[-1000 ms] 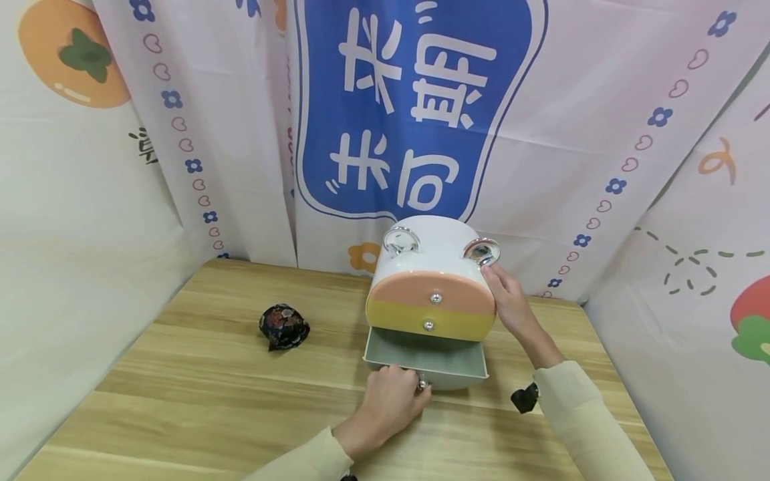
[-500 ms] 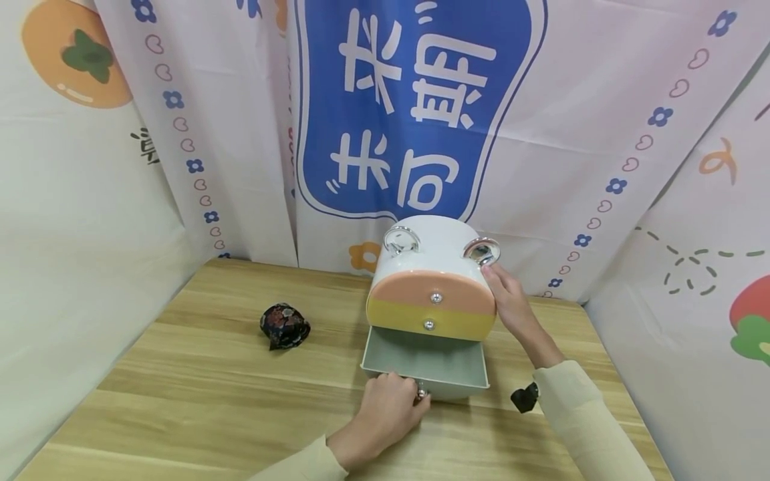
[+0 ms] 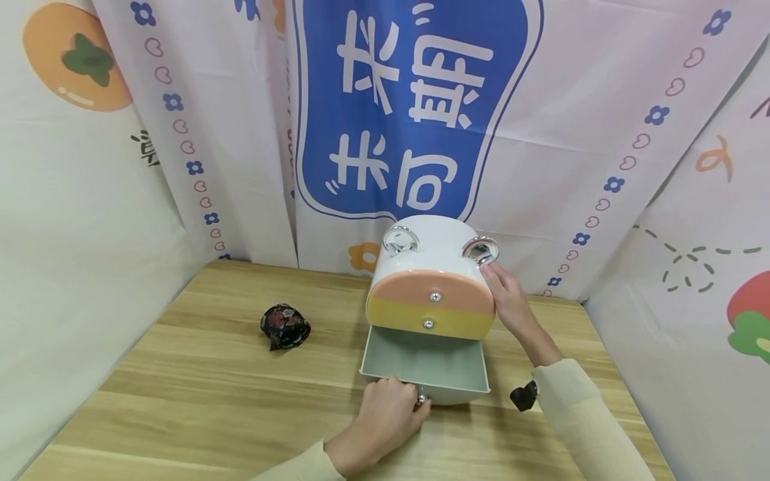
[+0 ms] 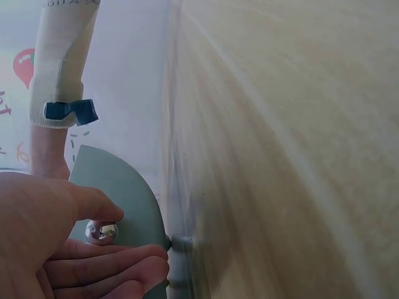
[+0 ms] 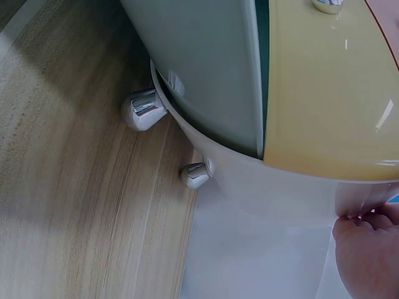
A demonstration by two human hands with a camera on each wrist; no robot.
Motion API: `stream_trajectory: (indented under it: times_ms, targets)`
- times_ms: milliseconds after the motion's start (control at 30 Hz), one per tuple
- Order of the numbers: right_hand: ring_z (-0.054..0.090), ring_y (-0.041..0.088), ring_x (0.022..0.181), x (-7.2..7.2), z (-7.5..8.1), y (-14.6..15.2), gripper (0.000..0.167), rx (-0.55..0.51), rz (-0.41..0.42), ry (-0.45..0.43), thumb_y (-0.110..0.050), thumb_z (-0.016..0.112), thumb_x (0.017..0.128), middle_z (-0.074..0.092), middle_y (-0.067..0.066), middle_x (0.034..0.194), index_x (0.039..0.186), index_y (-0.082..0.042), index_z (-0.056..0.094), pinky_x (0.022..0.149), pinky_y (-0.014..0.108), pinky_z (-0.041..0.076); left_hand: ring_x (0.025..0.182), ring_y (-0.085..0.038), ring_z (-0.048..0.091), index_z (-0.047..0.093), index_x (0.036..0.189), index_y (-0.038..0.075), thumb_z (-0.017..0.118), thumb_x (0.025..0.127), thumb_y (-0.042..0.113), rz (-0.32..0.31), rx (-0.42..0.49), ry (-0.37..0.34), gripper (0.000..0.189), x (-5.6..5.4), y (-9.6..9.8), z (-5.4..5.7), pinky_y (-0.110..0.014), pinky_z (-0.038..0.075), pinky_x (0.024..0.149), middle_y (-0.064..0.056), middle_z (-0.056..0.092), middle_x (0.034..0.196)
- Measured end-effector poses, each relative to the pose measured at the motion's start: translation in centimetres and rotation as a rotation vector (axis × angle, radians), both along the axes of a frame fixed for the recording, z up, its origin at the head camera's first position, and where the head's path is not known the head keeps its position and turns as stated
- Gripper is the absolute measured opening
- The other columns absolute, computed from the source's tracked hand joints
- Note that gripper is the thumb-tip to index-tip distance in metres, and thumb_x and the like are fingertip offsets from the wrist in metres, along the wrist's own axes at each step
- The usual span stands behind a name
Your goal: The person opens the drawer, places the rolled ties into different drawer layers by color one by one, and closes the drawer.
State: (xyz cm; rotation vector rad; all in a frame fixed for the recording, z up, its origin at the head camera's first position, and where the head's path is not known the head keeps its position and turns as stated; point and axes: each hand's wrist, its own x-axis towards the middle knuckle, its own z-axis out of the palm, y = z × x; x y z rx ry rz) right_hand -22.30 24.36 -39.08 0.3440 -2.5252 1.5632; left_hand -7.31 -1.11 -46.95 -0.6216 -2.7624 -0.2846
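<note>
A small white drawer cabinet [image 3: 424,230] with a rounded top stands on the table with two shiny silver ears. Its orange [image 3: 415,288] and yellow [image 3: 403,317] drawers are closed. The green drawer [image 3: 424,364] at the bottom is pulled far out, with nothing visible inside. My left hand [image 3: 388,414] pinches that drawer's round silver knob [image 4: 101,232] between thumb and fingers. On the cabinet's right side rests my right hand [image 3: 508,300], its fingertips against the white wall [image 5: 280,199] just below the right ear [image 3: 481,250].
A dark floral cloth bundle [image 3: 285,326] lies on the wooden table [image 3: 210,394], left of the cabinet. Silver feet [image 5: 144,110] hold the cabinet off the tabletop. Printed curtains hang behind and at both sides. A black strap end [image 3: 524,396] dangles from the right cuff.
My left hand has drawn the green drawer further out toward me, more slowly in the last half second. The right hand stays at the cabinet's side.
</note>
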Motion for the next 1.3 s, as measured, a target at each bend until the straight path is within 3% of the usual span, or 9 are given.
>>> stream_trajectory:
  times_ms: [267,467,767,900,1033,1167,1300]
  targets:
    - [0.058,0.015,0.114,0.0,0.0,0.0,0.058,-0.001,0.003,-0.004,-0.049,0.036,0.113,0.065,0.022,0.128,0.149,-0.008,0.056,0.110,0.043,0.044,0.044,-0.004,0.034,0.040,0.051,0.024,0.074,0.093,0.047,0.002,-0.018,0.000,0.059,0.2,0.0,-0.2,-0.024,0.024,0.037,0.010,0.040,0.048]
    - [0.058,0.026,0.121,-0.1,-0.2,0.0,0.060,-0.004,-0.003,-0.009,-0.052,0.035,0.113,0.065,0.023,0.130,0.149,-0.008,0.055,0.112,0.047,0.043,0.044,-0.003,0.030,0.038,0.050,0.025,0.073,0.094,0.048,-0.002,-0.035,-0.002,0.061,0.3,0.0,-0.5,-0.022,0.022,0.037,0.011,0.036,0.047]
    - [0.052,0.036,0.141,0.1,-0.1,0.0,0.061,-0.030,0.009,-0.018,-0.049,0.036,0.113,0.059,0.024,0.147,0.158,-0.009,0.047,0.122,0.058,0.035,0.047,-0.016,0.053,0.055,0.056,0.023,0.075,0.089,0.055,0.004,-0.043,-0.039,0.050,0.8,-0.4,-0.1,-0.031,0.034,0.040,0.005,0.053,0.053]
    - [0.046,0.039,0.148,0.2,-0.1,0.0,0.063,-0.041,0.020,-0.026,-0.049,0.038,0.113,0.053,0.024,0.155,0.161,-0.010,0.043,0.126,0.059,0.031,0.047,-0.013,0.049,0.047,0.053,0.021,0.073,0.091,0.054,-0.006,-0.067,-0.091,0.057,1.4,-1.1,1.1,-0.031,0.034,0.041,0.006,0.049,0.051]
    - [0.039,0.040,0.155,0.1,-0.2,0.1,0.064,-0.041,0.024,-0.024,-0.050,0.038,0.112,0.046,0.022,0.163,0.163,-0.010,0.038,0.128,0.059,0.027,0.048,-0.007,0.039,0.042,0.054,0.022,0.072,0.094,0.052,-0.039,-0.054,-0.122,0.058,1.8,-2.8,3.3,-0.024,0.032,0.042,0.010,0.041,0.050]
    - [0.037,0.039,0.156,-0.1,-0.4,0.1,0.065,-0.041,0.019,-0.021,-0.051,0.039,0.112,0.044,0.021,0.165,0.163,-0.010,0.038,0.128,0.059,0.026,0.045,-0.001,0.036,0.059,0.064,0.016,0.075,0.095,0.036,-0.080,0.075,-0.162,0.040,1.7,-5.7,5.4,-0.016,0.031,0.040,0.010,0.046,0.054]
    - [0.041,0.040,0.153,-0.2,-0.4,0.2,0.067,-0.033,0.016,-0.024,-0.054,0.038,0.112,0.048,0.022,0.161,0.162,-0.010,0.040,0.127,0.061,0.029,0.046,0.000,0.045,0.071,0.078,0.007,0.078,0.093,0.020,-0.042,0.203,-0.162,0.021,0.9,-9.0,7.0,-0.013,0.038,0.043,0.003,0.064,0.062]
